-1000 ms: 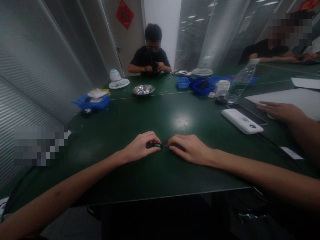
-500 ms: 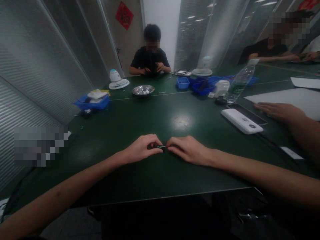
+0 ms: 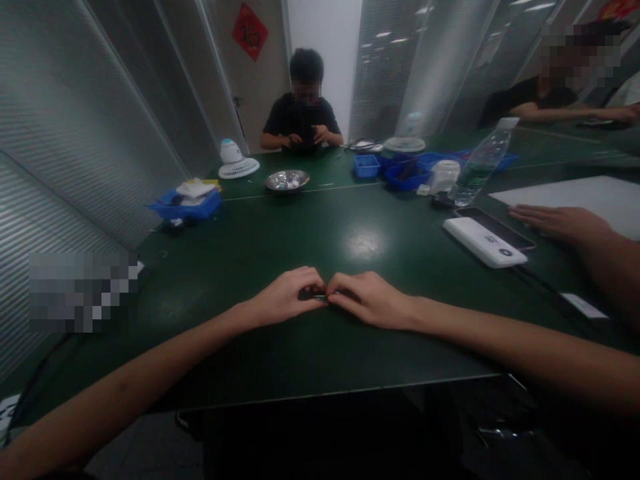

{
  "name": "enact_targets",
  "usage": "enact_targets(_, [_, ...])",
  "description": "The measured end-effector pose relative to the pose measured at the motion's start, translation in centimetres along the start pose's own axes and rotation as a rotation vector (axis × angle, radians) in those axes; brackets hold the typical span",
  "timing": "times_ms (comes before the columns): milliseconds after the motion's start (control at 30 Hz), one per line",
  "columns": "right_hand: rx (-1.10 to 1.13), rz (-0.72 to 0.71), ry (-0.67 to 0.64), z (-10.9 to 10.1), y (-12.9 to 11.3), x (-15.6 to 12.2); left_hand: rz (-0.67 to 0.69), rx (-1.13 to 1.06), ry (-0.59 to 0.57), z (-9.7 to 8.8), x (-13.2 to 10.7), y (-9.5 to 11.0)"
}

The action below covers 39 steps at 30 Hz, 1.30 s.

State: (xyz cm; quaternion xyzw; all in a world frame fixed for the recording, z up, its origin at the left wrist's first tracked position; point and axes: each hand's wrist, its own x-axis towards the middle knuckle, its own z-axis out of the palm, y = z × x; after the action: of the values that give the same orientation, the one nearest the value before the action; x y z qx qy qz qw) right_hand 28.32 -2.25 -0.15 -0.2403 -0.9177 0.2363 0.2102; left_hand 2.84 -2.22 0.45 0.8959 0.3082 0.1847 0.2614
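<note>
Near the front edge of the green table (image 3: pixel 240 360), my two hands meet fingertip to fingertip. My left hand (image 3: pixel 284 298) is closed, thumb and fingers pinching a small thin green piece (image 3: pixel 319 297) that looks like a little circuit board. My right hand (image 3: pixel 376 301) is closed too, its fingertips pressed together at the right end of that piece. Whether the right fingers hold a separate part cannot be made out, as they cover that end. Most of the piece is hidden by the fingers.
Right of my hands lie a white power bank (image 3: pixel 484 241), a phone (image 3: pixel 495 225) and another person's hand (image 3: pixel 560 223) by white paper (image 3: pixel 595 193). A bottle (image 3: pixel 483 163) leans behind. Further off are blue trays (image 3: pixel 367 167), a metal bowl (image 3: pixel 287 181) and a left-hand blue basket (image 3: pixel 193 210).
My right hand has shifted slightly left, so its fingertips now touch my left fingers and cover more of the small piece. A person at the far right has moved an arm.
</note>
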Motion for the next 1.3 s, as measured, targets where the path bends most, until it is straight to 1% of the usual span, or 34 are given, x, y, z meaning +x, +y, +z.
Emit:
enact_targets(100, [0.115, 0.003, 0.054, -0.3, 0.1, -0.1, -0.003, 0.007, 0.022, 0.0, -0.1, 0.0])
enact_targets(233, [0.131, 0.025, 0.114, -0.6, -0.1, -0.2, -0.006, -0.030, 0.019, -0.2, -0.3, 0.3])
enact_targets(367, [0.118, 0.036, 0.121, -0.8, -0.2, -0.3, -0.005, -0.094, -0.024, -0.8, -0.6, 0.3])
enact_targets(500, [0.114, 0.049, 0.122, -0.9, -0.3, -0.4, 0.004, -0.158, -0.087, -1.4, -0.7, -0.1])
enact_targets(567, [0.125, 0.059, 0.119, -0.9, -0.3, -0.4, 0.007, -0.186, -0.100, -1.5, -0.7, -0.4])
enact_targets(733, [0.174, 0.104, 0.146, -0.9, -0.3, -0.5, 0.019, -0.195, -0.078, -1.2, -0.5, -0.6])
enact_targets(900, [0.202, 0.144, 0.179, -1.1, -0.4, -0.6, 0.006, -0.118, -0.033, -1.0, -0.5, -0.9])
enact_targets(967, [0.212, 0.154, 0.178, -1.2, -0.5, -0.6, 0.004, -0.074, -0.023, -1.6, -0.6, -1.8])
enact_targets(1000, [0.216, 0.158, 0.175, -1.3, -0.5, -0.6, -0.005, -0.048, -0.013, -2.1, -0.7, -2.6])
enact_targets(1067, [0.219, 0.166, 0.165, -1.4, -0.5, -0.6, -0.045, 0.021, 0.026, -3.8, -1.2, -4.9])
enact_targets(1133, [0.217, 0.170, 0.162, -1.5, -0.4, -0.7, -0.116, 0.105, 0.084, -6.0, -2.2, -7.8])
enact_targets(1233, [0.224, 0.164, 0.164, -1.5, -0.3, -0.8, -0.299, 0.209, 0.171, -9.7, -4.7, -12.4])
enact_targets(1300, [0.229, 0.164, 0.167, -1.5, -0.4, -0.8, -0.425, 0.255, 0.244, -11.9, -6.7, -14.9])
